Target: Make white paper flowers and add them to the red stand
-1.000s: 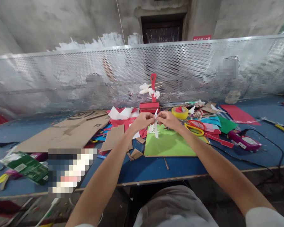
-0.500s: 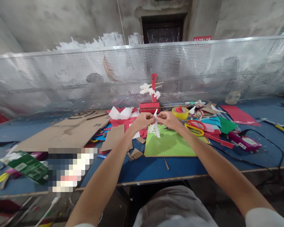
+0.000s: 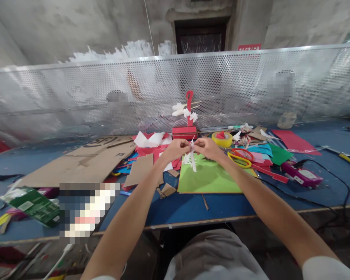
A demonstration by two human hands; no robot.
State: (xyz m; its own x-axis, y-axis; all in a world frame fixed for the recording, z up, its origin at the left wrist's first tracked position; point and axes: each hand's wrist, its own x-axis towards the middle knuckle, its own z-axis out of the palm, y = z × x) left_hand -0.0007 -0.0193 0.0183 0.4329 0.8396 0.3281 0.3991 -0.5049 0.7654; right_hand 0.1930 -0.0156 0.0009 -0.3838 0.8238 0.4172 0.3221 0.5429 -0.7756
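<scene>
Between my two hands, a narrow white paper strip (image 3: 194, 165) hangs down, its top end poking up above the fingertips. My left hand (image 3: 179, 147) pinches it from the left, and my right hand (image 3: 205, 147) pinches it from the right, fingertips almost meeting. Below them lies a light green sheet (image 3: 212, 179), with white fringed paper scraps (image 3: 187, 159) at its upper left. Just beyond my hands stands a red block (image 3: 184, 132) with an upright red strip (image 3: 189, 101); white flower-like pieces on thin sticks are fixed to that strip.
Yellow tape (image 3: 222, 139) and orange-and-yellow-handled scissors (image 3: 240, 158) lie right of my hands. A large cardboard sheet (image 3: 76, 163) covers the left side. A purple device (image 3: 301, 174) with a black cord sits at right. A perforated metal panel (image 3: 105, 101) borders the table's back.
The white strip has turned slightly between my fingers, its lower end shifting a little left and down. Both hands stay in nearly the same place.
</scene>
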